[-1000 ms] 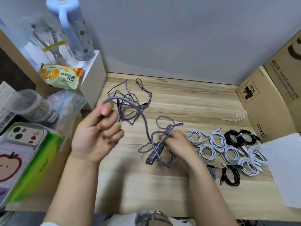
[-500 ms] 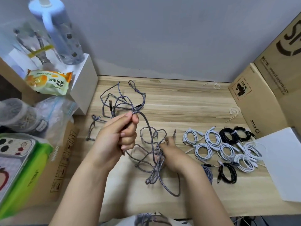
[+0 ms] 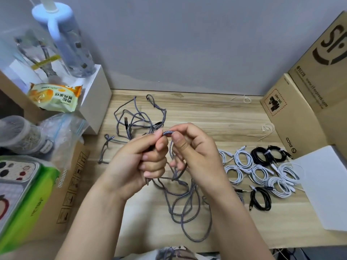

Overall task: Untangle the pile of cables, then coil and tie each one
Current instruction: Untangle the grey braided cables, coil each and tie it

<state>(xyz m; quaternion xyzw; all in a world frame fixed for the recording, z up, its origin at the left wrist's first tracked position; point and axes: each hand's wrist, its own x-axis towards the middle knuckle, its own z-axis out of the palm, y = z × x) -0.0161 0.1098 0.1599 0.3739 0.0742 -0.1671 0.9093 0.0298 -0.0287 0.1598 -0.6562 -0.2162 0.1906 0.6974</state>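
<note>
A grey braided cable (image 3: 167, 133) is pinched between both hands above the wooden desk (image 3: 216, 117). My left hand (image 3: 139, 162) is closed around it with the fingers curled. My right hand (image 3: 195, 152) grips the same cable between thumb and forefinger, right beside the left. Its loose loops (image 3: 180, 209) hang down onto the desk under my wrists. A tangle of more grey cable (image 3: 135, 119) lies behind the hands. Several coiled and tied white cables (image 3: 261, 173) and black cables (image 3: 261, 200) lie in rows to the right.
A cardboard box (image 3: 293, 117) stands at the right, a white sheet (image 3: 326, 188) beside it. At the left are a white box (image 3: 97, 94) with a blue bottle (image 3: 67, 44), a snack packet (image 3: 56, 96), plastic bags and a green pack (image 3: 24, 203). Loose ties (image 3: 266, 128) lie near the back.
My right hand has risen from the desk to meet the left hand, and both now pinch the same stretch of grey cable. The cable's loops have dropped toward the desk's near edge.
</note>
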